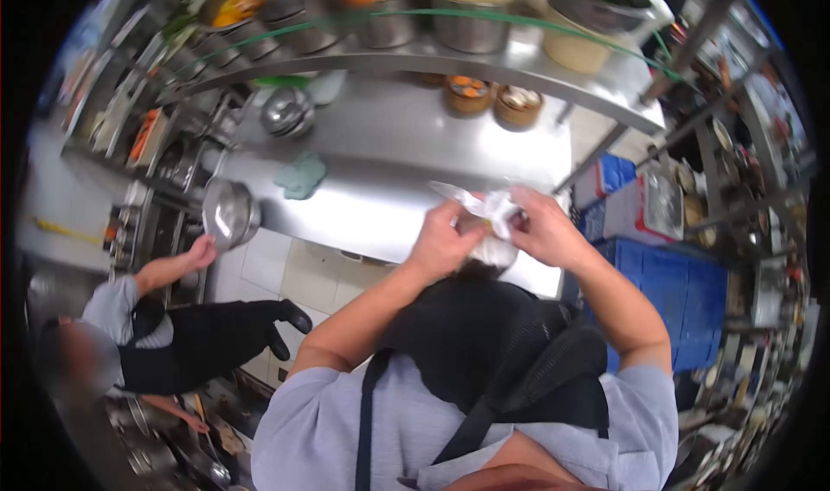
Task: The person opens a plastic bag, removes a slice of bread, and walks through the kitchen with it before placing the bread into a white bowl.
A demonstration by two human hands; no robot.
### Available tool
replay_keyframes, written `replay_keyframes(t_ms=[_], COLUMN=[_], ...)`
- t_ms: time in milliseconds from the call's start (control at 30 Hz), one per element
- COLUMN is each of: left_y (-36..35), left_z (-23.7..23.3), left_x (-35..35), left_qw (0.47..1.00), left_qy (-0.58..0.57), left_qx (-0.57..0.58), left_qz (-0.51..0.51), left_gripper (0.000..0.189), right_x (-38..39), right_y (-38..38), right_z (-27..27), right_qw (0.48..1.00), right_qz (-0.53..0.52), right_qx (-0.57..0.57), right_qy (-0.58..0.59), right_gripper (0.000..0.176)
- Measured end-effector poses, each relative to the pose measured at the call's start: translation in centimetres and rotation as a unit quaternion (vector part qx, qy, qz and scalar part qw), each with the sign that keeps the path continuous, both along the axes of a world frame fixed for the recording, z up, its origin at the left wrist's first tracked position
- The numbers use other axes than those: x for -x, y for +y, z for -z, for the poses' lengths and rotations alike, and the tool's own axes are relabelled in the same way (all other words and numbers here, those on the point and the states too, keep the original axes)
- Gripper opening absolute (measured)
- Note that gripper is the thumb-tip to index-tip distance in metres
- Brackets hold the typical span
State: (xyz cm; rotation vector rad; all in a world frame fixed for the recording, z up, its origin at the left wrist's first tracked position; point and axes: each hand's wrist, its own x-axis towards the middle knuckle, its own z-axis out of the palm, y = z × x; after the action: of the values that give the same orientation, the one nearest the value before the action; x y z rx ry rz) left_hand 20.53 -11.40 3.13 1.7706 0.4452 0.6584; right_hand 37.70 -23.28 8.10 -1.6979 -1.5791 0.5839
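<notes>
One bag [496, 204] (white) — left hand [441, 242], right hand [546, 230].

A crumpled white plastic bag [493, 223] is held up, bunched at its top, just above the near edge of the steel bench [363, 206]

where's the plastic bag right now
Head view, centre: the plastic bag is pinched between the left hand and right hand, over the near edge of the steel counter, to the right of the green cloth.
</notes>
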Motion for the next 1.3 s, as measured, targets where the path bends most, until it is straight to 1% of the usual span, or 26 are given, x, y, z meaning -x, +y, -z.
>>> replay_keyframes(t_ms=[133,233,267,333,367,400,433,467,533,567,600,633,667,700,733,767,800,833,900,933,967,1033,1067,1100,1233,1300], left_y=[1.1,1.1,0.9,0.9,0.7,0.6,0.7,1.1,1.0,1.0,1.3,1.5,2.4,3.3,4.1,4.7,4.8,5.0,5.3,4.9,4.9,3.9,3.8,3.6,4.0,3.9], left_z=[-0.6,0.2,0.5,0.9,1.2,1.2,1.1,1.6,1.0,1.2,0.0,-0.4,0.2,1.1,0.1,-0.5,-0.5,-0.1,2.4,3.9,5.3,4.2,3.4,2.3,3.1,2.3], left_x=[0.8,1.2,1.2,0.8,1.0,1.2,1.4,1.3,1.7,1.6,1.5,1.4,1.2,0.5,0.1,-0.1,-0.3,-0.5,-1.0,-1.4,-1.4,-1.7,-1.3,-1.4,-2.0,-2.4], left_qw=[0.998,0.996,0.997,0.986,0.986,0.987,0.988,0.981,0.996,0.997,0.996,0.994,0.993,0.992,0.981,0.966,0.963,0.970,0.968,0.965,0.963,0.958,0.958,0.936,0.937,0.938], left_qy=[0.039,-0.001,-0.003,-0.101,-0.103,-0.102,-0.103,-0.115,-0.032,0.014,0.026,0.037,0.061,-0.012,-0.023,-0.033,-0.033,0.009,0.053,0.058,0.057,0.054,0.086,0.114,0.107,0.115], left_qx=[0.033,0.036,0.036,-0.116,-0.116,-0.110,-0.104,-0.146,-0.047,-0.057,-0.028,-0.078,-0.023,-0.058,-0.114,-0.167,-0.169,-0.091,-0.018,-0.038,-0.002,0.070,-0.076,-0.220,-0.194,-0.142], left_qz=[0.035,0.077,0.066,0.061,0.061,0.052,0.048,0.054,0.066,0.054,0.076,0.064,0.096,0.111,0.156,0.195,0.206,0.224,0.245,0.255,0.262,0.273,0.263,0.249,0.271,0.295], left_gripper=[0.048,0.040,0.040,0.033,0.033,0.031,0.029,0.039,0.056,0.071,0.075,0.081,0.087,0.086,0.078,0.071,0.071,0.075,0.080,0.074,0.067,0.055,0.052,0.050,0.054,0.060], right_x=[0.5,0.8,0.5,0.8,0.9,0.8,0.6,0.4,-0.1,-0.3,-0.3,-0.2,0.5,1.1,1.4,1.7,1.9,1.9,1.7,1.8,2.2,2.5,2.4,2.4,2.1,1.8], right_y=[-0.2,0.5,0.7,1.1,1.2,1.4,1.8,2.1,2.3,2.4,2.6,2.9,2.9,2.9,2.9,2.9,2.6,2.2,1.8,1.4,0.9,0.2,0.0,-0.2,-0.6,-0.8], right_z=[-0.9,-2.0,-1.6,-1.4,-1.1,-0.5,-0.3,-0.3,-0.4,-0.6,-0.8,-1.3,-2.8,-4.0,-4.4,-4.4,-4.4,-4.3,-4.1,-4.3,-4.9,-5.0,-4.9,-4.7,-3.8,-3.9], right_qw=[0.999,0.993,0.994,0.993,0.989,0.979,0.978,0.974,0.972,0.973,0.972,0.972,0.973,0.975,0.977,0.971,0.963,0.965,0.962,0.964,0.962,0.962,0.966,0.970,0.964,0.970], right_qz=[0.015,0.007,-0.022,-0.058,-0.085,-0.093,-0.083,-0.100,-0.110,-0.105,-0.108,-0.114,-0.114,-0.122,-0.100,-0.131,-0.167,-0.159,-0.173,-0.166,-0.175,-0.177,-0.169,-0.162,-0.145,-0.143], right_qx=[0.044,0.100,0.065,0.020,-0.022,-0.018,-0.020,-0.012,0.010,0.021,0.013,0.006,0.010,0.013,0.009,0.021,0.034,0.033,0.021,0.020,0.006,-0.009,-0.013,-0.017,-0.024,-0.032], right_qy=[0.018,-0.056,-0.088,-0.105,-0.115,-0.183,-0.189,-0.202,-0.209,-0.204,-0.208,-0.207,-0.198,-0.186,-0.189,-0.200,-0.209,-0.208,-0.209,-0.209,-0.210,-0.208,-0.194,-0.179,-0.222,-0.195], right_gripper=[0.044,0.042,0.040,0.039,0.038,0.032,0.032,0.030,0.028,0.028,0.031,0.035,0.039,0.043,0.043,0.046,0.048,0.048,0.044,0.044,0.044,0.044,0.044,0.044,0.042,0.043])
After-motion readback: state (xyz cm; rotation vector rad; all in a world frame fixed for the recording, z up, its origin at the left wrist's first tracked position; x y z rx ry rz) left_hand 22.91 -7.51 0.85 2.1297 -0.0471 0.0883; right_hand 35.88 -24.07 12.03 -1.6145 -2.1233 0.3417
